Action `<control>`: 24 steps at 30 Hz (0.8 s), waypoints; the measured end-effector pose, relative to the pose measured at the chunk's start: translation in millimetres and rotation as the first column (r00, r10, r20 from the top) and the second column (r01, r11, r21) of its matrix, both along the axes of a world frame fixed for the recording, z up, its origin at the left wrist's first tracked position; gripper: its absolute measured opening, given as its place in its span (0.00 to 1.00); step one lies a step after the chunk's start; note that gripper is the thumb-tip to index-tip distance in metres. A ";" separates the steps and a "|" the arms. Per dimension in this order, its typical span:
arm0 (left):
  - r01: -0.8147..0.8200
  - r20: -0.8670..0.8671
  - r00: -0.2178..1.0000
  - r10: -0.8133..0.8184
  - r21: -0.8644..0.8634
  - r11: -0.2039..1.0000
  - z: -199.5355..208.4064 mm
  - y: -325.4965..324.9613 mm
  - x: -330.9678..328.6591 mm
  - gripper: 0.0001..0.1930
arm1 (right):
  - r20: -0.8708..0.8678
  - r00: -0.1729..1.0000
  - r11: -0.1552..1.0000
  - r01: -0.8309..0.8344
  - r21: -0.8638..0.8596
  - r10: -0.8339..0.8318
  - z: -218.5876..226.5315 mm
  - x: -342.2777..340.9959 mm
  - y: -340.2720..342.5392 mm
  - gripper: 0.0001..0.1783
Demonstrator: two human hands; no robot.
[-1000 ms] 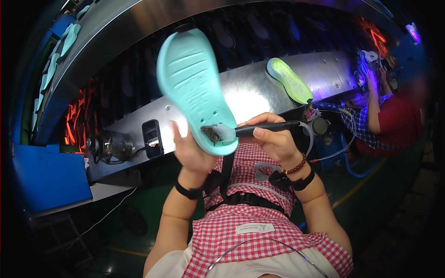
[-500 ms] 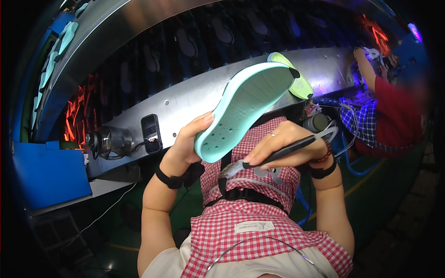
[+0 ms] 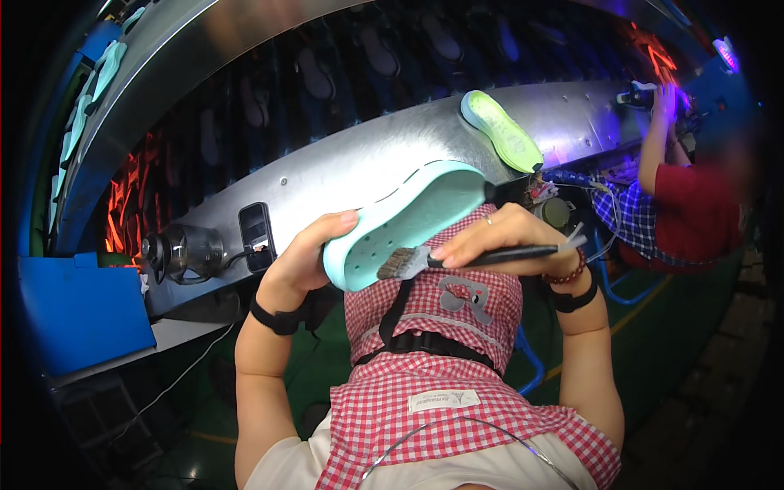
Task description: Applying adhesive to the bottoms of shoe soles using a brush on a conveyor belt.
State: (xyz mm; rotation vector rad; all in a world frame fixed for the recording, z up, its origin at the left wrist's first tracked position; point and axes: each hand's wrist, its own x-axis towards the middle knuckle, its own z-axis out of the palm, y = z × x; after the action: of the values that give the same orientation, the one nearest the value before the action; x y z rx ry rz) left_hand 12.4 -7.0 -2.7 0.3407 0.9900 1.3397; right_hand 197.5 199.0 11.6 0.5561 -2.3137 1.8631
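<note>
A mint-green shoe sole is tilted up in front of my chest, its hollow inner side toward me and several small holes near its lower left end. My left hand grips it by that end, thumb over the rim. In my right hand is a brush with a dark handle and a tube-like tail. Its bristles overlap the inside of the sole's holed end and appear to touch it. A yellow-green sole lies on the metal ledge beyond.
The metal ledge runs before me, a dark rack of soles behind it. A phone and a glass jar stand at left, near a blue box. A round container is at right, beside a co-worker in red.
The mint-green sole has come lower and nearer to me. The brush has moved up from below the sole to its inner surface. The co-worker's arms have shifted.
</note>
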 end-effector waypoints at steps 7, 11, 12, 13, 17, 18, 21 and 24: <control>-0.067 0.039 0.997 0.063 0.126 0.990 -9.0 -17.8 -15.2 0.29 | -0.074 0.976 0.979 0.201 -0.044 -0.203 -8.4 -4.5 1.3 0.12; -0.171 -0.059 0.982 0.181 0.144 0.975 -5.4 -22.0 -19.9 0.29 | -0.036 0.987 0.987 0.159 0.038 -0.158 6.9 9.9 -7.1 0.11; -0.316 0.076 0.948 0.310 0.080 0.945 -6.7 -23.2 -19.2 0.29 | -0.090 0.984 0.987 0.157 0.041 -0.152 13.7 14.1 -9.5 0.11; -0.288 0.444 0.881 0.165 0.224 0.931 -12.1 -18.9 -20.9 0.31 | -0.172 0.965 0.979 0.203 0.008 -0.199 18.9 14.1 -13.9 0.11; -0.575 0.457 0.771 0.444 0.198 0.794 -34.1 25.4 17.5 0.39 | 0.022 0.874 0.872 0.487 -0.048 -0.486 6.6 -0.8 -28.9 0.12; -0.398 0.436 0.859 0.268 0.240 0.886 -38.2 26.3 19.7 0.44 | 0.056 0.869 0.870 0.493 -0.017 -0.492 -12.4 -8.3 -27.4 0.10; -0.407 0.431 0.855 0.289 0.211 0.889 -53.5 30.6 32.9 0.47 | 0.282 0.840 0.798 0.534 -0.280 -0.463 -34.4 -17.2 -35.1 0.08; -0.539 0.471 0.776 0.419 0.151 0.829 -49.1 36.4 39.1 0.46 | 0.077 0.802 0.801 0.596 -0.051 -0.592 -34.1 -22.9 -38.2 0.11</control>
State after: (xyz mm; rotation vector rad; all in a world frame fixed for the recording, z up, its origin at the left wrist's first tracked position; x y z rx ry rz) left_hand 51.5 29.4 -51.8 -0.0159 0.5289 1.9404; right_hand 174.6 160.8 -22.6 -0.2327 -2.0918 1.6421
